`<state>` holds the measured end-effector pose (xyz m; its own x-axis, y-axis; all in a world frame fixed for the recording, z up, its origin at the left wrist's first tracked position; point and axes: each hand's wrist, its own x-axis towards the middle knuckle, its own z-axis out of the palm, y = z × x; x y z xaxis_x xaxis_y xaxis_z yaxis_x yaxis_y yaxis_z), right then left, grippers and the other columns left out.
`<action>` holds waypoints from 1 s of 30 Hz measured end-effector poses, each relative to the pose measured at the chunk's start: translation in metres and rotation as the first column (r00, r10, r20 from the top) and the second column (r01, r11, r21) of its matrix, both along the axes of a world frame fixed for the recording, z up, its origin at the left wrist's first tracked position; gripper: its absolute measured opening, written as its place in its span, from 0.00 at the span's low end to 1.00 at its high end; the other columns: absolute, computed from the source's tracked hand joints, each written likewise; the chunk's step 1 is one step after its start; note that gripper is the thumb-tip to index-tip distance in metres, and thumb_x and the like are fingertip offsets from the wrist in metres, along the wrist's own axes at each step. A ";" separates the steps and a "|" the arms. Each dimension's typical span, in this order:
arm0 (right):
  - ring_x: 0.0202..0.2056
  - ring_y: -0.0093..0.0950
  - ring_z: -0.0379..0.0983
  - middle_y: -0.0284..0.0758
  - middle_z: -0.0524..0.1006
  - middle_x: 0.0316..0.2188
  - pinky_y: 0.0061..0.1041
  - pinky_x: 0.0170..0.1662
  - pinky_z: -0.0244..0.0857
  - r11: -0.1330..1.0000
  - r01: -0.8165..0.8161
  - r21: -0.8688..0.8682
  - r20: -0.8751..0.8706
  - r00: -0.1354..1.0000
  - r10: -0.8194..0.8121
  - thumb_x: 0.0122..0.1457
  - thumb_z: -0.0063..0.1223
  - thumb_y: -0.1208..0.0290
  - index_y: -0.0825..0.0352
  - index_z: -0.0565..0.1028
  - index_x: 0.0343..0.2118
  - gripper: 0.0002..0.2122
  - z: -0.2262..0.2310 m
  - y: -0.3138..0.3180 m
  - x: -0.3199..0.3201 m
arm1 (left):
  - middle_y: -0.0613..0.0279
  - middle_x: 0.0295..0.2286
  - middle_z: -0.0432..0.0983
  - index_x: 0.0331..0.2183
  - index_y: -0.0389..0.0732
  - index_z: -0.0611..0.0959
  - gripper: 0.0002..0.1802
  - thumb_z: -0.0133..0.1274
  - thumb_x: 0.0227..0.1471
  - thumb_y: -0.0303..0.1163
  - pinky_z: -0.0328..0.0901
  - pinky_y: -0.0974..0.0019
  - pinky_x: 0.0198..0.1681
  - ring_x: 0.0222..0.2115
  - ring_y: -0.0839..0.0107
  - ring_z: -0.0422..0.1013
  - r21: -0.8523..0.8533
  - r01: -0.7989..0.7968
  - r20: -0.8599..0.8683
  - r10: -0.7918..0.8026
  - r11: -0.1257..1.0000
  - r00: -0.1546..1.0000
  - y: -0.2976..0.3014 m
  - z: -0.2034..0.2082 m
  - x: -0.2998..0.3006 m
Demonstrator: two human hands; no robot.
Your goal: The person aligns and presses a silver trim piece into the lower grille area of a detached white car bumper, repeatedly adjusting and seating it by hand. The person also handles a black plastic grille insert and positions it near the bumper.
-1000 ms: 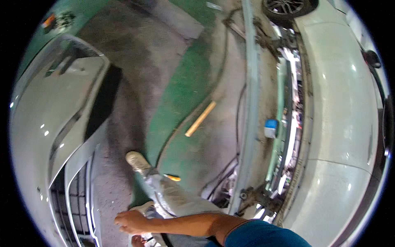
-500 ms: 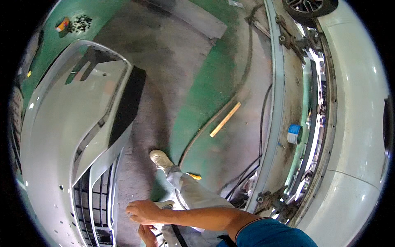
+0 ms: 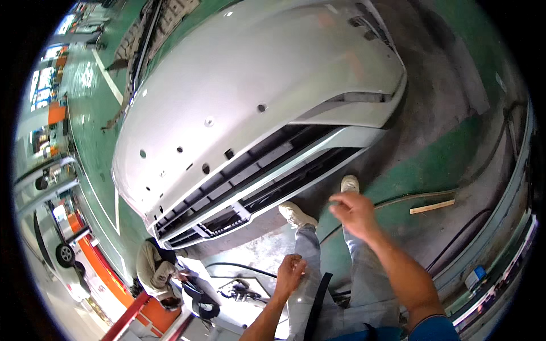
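Observation:
My left hand is over my left thigh, fingers curled in; whatever it may hold is too small to make out. My right hand, a little blurred, is raised in front of my right leg, its fingers bent together and pointing left; anything in them is hidden. Ahead of both hands, and touched by neither, sits a large white car bumper. Several round holes pierce its face. Its black slatted grille runs along the edge facing me. A black strap hangs down between my forearms.
A bent-over person is at the lower left beside a white surface with dark parts. A dark hose and a yellow wooden strip lie on the floor to the right. A blue-and-white tin stands farther right, by a metal rail.
My view has swung left, bringing the whole bumper and the other person into sight. My hands, close together before, are now apart, the right one farther forward.

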<state>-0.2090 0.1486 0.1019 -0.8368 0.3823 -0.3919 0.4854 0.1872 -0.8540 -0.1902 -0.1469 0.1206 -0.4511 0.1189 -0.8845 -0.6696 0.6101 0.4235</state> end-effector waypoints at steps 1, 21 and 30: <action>0.25 0.24 0.76 0.35 0.78 0.26 0.26 0.29 0.70 0.999 0.034 -0.017 0.015 0.999 -0.034 0.56 0.62 0.69 0.66 0.81 0.36 0.08 -0.001 0.001 -0.010 | 0.63 0.23 0.75 0.33 0.34 0.78 0.15 0.57 0.59 0.38 0.67 0.70 0.28 0.23 0.78 0.70 0.034 -0.018 -0.033 0.019 0.999 0.999 0.001 0.002 -0.007; 0.43 0.42 0.72 0.41 0.76 0.41 0.39 0.46 0.67 0.500 -0.548 0.671 0.044 0.702 0.710 0.57 0.57 0.57 0.69 0.76 0.46 0.21 0.019 -0.026 -0.170 | 0.48 0.44 0.76 0.46 0.32 0.78 0.23 0.60 0.50 0.35 0.66 0.53 0.52 0.46 0.50 0.72 -0.270 0.534 -0.902 -0.404 0.801 0.150 0.040 0.002 -0.233; 0.37 0.44 0.74 0.43 0.78 0.34 0.41 0.42 0.67 0.328 -0.724 0.606 0.235 0.557 0.797 0.58 0.54 0.53 0.69 0.77 0.42 0.21 0.025 -0.021 -0.190 | 0.53 0.34 0.79 0.44 0.36 0.79 0.31 0.46 0.60 0.57 0.70 0.51 0.39 0.36 0.54 0.77 -0.418 0.649 -0.717 -0.669 0.636 0.194 0.054 0.002 -0.254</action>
<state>-0.3992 0.1280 0.1266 -0.9023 -0.3421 -0.2623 -0.2117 0.8817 -0.4216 -0.4446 -0.0928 0.1225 -0.6613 0.7174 -0.2192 0.5775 0.6734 0.4615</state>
